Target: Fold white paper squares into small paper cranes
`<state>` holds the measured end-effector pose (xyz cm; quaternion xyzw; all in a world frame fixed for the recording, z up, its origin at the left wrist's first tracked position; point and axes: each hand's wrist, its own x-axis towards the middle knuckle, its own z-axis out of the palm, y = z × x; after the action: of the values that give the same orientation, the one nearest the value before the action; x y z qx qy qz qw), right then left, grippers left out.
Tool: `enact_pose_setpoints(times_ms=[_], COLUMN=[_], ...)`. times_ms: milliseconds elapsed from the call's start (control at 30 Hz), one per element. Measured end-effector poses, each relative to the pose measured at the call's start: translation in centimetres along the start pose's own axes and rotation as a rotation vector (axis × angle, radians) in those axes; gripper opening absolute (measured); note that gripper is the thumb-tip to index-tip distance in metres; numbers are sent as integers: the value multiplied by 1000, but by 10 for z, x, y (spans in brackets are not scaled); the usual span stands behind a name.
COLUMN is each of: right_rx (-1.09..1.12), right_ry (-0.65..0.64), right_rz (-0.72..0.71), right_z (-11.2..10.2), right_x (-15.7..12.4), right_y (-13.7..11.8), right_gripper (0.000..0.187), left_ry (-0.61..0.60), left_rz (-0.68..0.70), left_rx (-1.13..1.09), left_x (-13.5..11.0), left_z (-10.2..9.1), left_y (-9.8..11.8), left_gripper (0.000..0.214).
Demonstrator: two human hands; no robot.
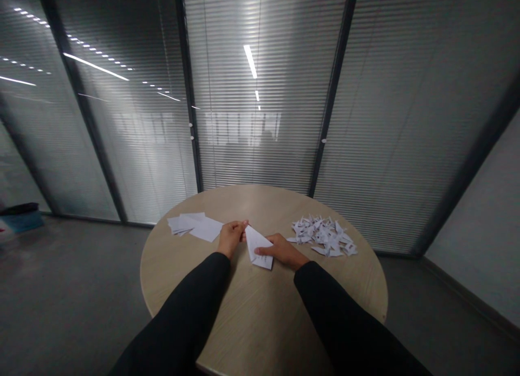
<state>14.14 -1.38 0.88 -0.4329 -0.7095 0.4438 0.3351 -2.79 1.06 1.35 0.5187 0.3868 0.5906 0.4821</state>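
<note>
A folded sheet of white paper (257, 238) is held between my two hands above the middle of the round table. Its upper left corner is pinched in the closed fingers of my left hand (233, 236). My right hand (280, 251) grips the paper's right side, thumb lying across its face. Some dark print shows on the lower part of the paper, too small to read. Left of my left hand lies a loose stack of white paper sheets (206, 228). To the right of my right hand is a heap of small folded white paper pieces (323, 235).
The round wooden table (252, 316) stands close to a glass wall with blinds (260, 159). A blue bin with a dark liner (22, 219) sits on the floor at the far left. At right is a plain wall (483, 219).
</note>
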Motion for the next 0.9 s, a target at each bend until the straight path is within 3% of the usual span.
enact_pose_setpoints(times_ms=[233,333,433,533,667,900], right_rx=[-18,-1,50,75,78,94], right_ry=[-10,1,16,48,76,70], right_rz=[5,11,15,21,13,-10], right_z=[2,3,3,3,2,7], right_x=[-1,-2,-1,1,2,-2], right_y=[-8,-7,-1,5,4,-12], right_gripper=[40,40,41,40,39,38], left_ry=[91,72,3,-84,-121,16], left_rz=[144,77,-43,-96,-25,198], left_rx=[250,178,18,2,104,395], left_x=[3,3,0,-3,-5,-8], left_z=[-3,-2,1,4,5,6], left_y=[-8,-8,-6,-4,-2,3], left_gripper=[44,44,48,51,53,47])
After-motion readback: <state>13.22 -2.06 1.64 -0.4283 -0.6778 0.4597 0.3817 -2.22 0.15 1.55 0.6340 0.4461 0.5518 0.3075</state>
